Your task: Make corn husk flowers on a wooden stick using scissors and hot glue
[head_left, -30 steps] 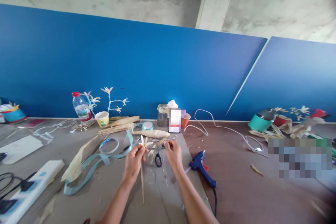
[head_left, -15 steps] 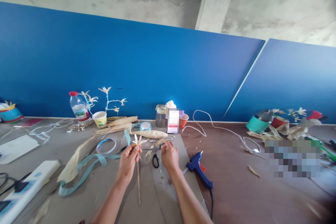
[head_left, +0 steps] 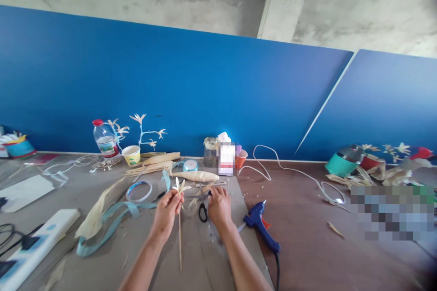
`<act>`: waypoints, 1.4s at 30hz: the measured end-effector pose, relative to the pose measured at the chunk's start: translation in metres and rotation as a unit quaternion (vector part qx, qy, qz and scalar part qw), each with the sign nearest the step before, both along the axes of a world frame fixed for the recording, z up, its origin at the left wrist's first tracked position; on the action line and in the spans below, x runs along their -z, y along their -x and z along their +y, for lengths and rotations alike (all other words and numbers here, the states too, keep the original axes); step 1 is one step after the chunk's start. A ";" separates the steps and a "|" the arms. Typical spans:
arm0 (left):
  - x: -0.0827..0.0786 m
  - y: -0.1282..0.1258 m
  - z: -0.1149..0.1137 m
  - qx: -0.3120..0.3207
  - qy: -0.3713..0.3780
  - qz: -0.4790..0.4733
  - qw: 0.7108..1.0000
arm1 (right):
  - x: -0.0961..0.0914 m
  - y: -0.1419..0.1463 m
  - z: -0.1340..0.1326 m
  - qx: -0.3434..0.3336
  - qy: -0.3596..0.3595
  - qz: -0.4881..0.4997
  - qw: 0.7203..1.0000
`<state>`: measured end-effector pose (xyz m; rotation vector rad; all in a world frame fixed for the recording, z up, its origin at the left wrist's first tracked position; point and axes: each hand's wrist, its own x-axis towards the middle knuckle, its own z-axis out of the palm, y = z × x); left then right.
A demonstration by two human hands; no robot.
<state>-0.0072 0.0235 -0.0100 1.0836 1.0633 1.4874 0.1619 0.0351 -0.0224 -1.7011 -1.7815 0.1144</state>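
My left hand (head_left: 166, 211) is closed around a thin wooden stick (head_left: 180, 245) topped with a pale straw flower (head_left: 180, 186), held upright over the grey mat (head_left: 201, 254). My right hand (head_left: 219, 205) rests knuckles-up beside black-handled scissors (head_left: 202, 211), its fingers curled down onto small straw pieces (head_left: 205, 187) on the mat; what they pinch is hidden.
A blue glue gun (head_left: 261, 227) lies right of my right hand, cable trailing toward me. Teal ribbon (head_left: 112, 223), a tape ring (head_left: 139, 190), straw husks (head_left: 196, 175), a water bottle (head_left: 104, 141), a yellow cup (head_left: 132, 154) and a jar (head_left: 210, 151) crowd the back. A white power strip (head_left: 37, 241) sits left.
My right hand has lowered from the air onto the straw pieces next to the scissors. My left hand keeps the flower stick, shifted slightly.
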 end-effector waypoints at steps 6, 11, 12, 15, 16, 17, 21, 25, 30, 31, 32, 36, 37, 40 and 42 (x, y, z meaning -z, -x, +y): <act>-0.002 -0.001 -0.002 0.012 0.007 0.018 1.000 | -0.001 0.003 0.001 0.004 0.020 0.010 1.000; -0.005 -0.002 -0.005 0.018 0.020 0.042 0.999 | -0.001 -0.001 0.001 0.009 0.019 0.030 0.999; -0.005 -0.002 -0.005 0.015 0.020 0.045 0.999 | 0.000 -0.002 0.002 0.007 0.011 0.043 0.999; -0.005 -0.003 -0.005 0.005 0.017 0.050 0.999 | 0.003 -0.004 0.004 -0.009 -0.017 0.093 0.995; -0.005 -0.003 -0.005 0.001 0.018 0.051 0.999 | 0.004 -0.004 0.004 -0.013 -0.024 0.107 0.994; -0.005 -0.002 -0.004 -0.004 0.019 0.050 0.999 | 0.004 -0.004 0.005 -0.015 -0.029 0.118 0.992; -0.006 0.000 -0.002 -0.031 0.016 0.047 0.998 | 0.001 -0.001 0.004 -0.032 -0.048 0.144 0.988; -0.008 0.003 -0.001 -0.065 0.016 0.045 0.997 | -0.006 0.011 -0.004 -0.108 -0.064 0.171 0.977; -0.007 0.007 0.001 -0.110 0.010 0.039 0.993 | -0.008 0.040 -0.022 -0.204 -0.005 0.112 0.972; -0.007 0.007 0.001 -0.112 0.005 0.043 0.993 | -0.008 0.045 -0.026 -0.204 0.012 0.083 0.975; -0.006 0.008 0.001 -0.113 0.001 0.048 0.992 | -0.009 0.051 -0.029 -0.198 0.026 0.051 0.979; -0.007 0.007 0.000 -0.098 -0.020 0.067 0.993 | -0.012 0.067 -0.035 -0.193 0.071 -0.075 0.976; -0.007 0.007 -0.001 -0.095 -0.024 0.070 0.993 | -0.013 0.070 -0.036 -0.195 0.080 -0.097 0.973; -0.009 0.006 -0.002 -0.088 -0.032 0.069 0.993 | -0.012 0.075 -0.037 -0.201 0.095 -0.128 0.967; -0.009 0.006 -0.003 -0.082 -0.031 0.060 0.994 | -0.009 0.075 -0.037 -0.195 0.107 -0.125 0.967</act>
